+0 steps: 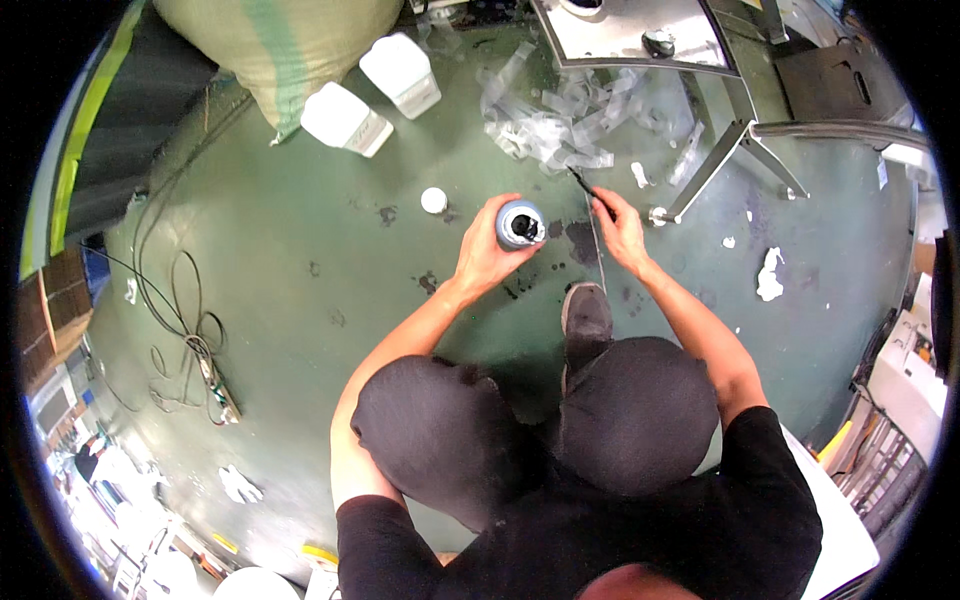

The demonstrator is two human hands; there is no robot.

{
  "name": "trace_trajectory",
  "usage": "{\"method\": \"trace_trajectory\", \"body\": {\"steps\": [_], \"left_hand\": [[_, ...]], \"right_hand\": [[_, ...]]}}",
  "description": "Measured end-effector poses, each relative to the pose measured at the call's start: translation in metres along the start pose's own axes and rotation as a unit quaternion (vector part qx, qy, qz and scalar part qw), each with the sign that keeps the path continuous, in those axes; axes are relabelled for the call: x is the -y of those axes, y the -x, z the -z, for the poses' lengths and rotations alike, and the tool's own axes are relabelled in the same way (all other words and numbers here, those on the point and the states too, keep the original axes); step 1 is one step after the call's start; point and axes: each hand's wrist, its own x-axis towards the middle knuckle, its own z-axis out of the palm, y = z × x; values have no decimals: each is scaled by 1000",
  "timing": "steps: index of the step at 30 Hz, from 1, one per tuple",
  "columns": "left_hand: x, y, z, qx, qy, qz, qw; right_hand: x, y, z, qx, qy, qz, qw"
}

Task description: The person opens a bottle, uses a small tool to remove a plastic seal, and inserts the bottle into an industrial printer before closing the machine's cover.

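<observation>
My left hand [488, 252] is wrapped around an uncapped bottle [506, 214], whose round mouth faces up and shows black inside a torn whitish rim. Pinched in my right hand [622, 232] is a thin black tool [579, 181] like a stick or a slim blade, pointing away and to the left; its exact kind I cannot make out. The tool is apart from the bottle. A round white cap [433, 200] lies on the floor to the left of the bottle.
Two white plastic jugs [402, 75] and a stuffed woven sack [285, 45] are at the far left. Crumpled clear plastic strips [560, 115] lie ahead, beside a metal-legged table [640, 30]. Dark stains [580, 243] mark the green floor. Cables [190, 330] coil at left.
</observation>
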Motion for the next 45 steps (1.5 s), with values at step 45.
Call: {"method": "trace_trajectory", "body": {"steps": [45], "left_hand": [[-243, -308, 46, 81, 9, -231, 970]], "right_hand": [[201, -214, 136, -161, -184, 172, 954]]}}
